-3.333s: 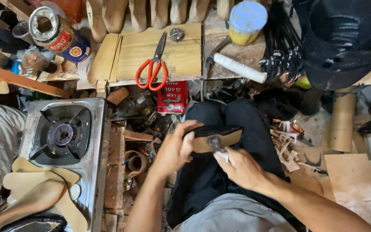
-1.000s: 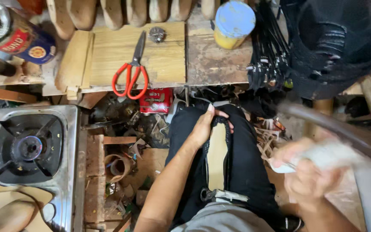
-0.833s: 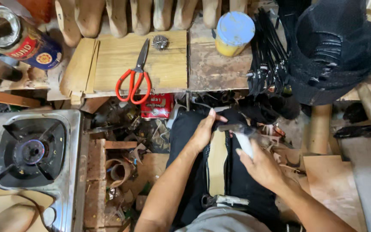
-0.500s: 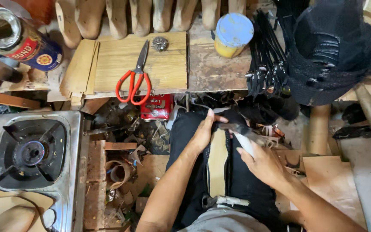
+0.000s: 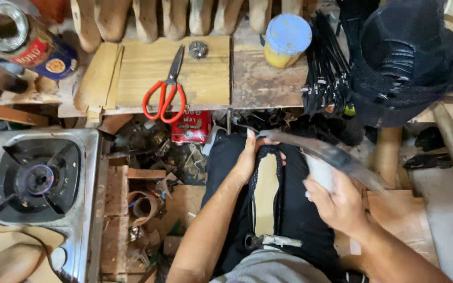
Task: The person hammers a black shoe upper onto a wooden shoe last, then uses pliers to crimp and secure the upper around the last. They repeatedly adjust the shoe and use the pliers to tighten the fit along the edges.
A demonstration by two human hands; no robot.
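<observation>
While the left hand (image 5: 249, 157) pins the far end of one tan shoe sole (image 5: 266, 194) against the lap, its grip is closed loosely over the sole's black-stitched rim, thumb on top. Sole lies lengthwise along the dark trousers, near end by a small metal clamp (image 5: 268, 241). Right hand (image 5: 336, 202) has its grip wrapped fully round the pale handle of one long knife (image 5: 321, 152); blade is motion-blurred, its tip next to the left fingers, above the sole's far end.

Beyond the knees, one wooden counter (image 5: 205, 78) carries: one pair of red-handled scissors (image 5: 166, 89), one small metal knob (image 5: 197, 50), one yellow jar with blue lid (image 5: 287, 39). One open tin can (image 5: 22, 42) at far left. One bundle of black straps (image 5: 326, 68) hangs off the counter's right end, beside one heap of black mesh (image 5: 410, 57). One single-burner gas stove (image 5: 35, 178) sits lower left. One red packet (image 5: 191, 127) under the counter edge.
</observation>
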